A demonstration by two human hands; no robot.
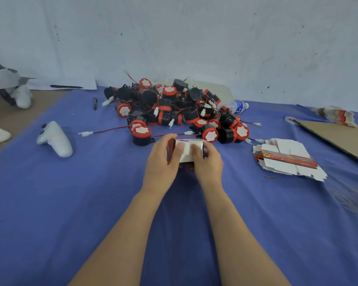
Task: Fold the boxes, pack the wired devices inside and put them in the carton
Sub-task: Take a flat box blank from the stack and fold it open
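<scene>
Half-folded box (187,150), white with a dark red end, is held just above the blue cloth (70,203) covering the table, near its middle and just in front of the pile of wired devices (174,108). The left hand (161,162) grips the box's left end, thumb on top and fingers curled round behind. The right hand (208,162) pinches the right end, thumb pressing the white top flap. Both hands cover the box's underside and far side, so I cannot tell whether anything is inside or how far the flaps are closed.

Toward the right edge lies a stack of flat boxes (287,159), fanned and blurred, its print unreadable. Beyond it a brown cardboard panel (343,137) is cut off by the picture's edge; whether it is the carton cannot be told. A water bottle (239,106) is half hidden behind the pile. Near the left edge a white controller (55,139) lies on its side.
</scene>
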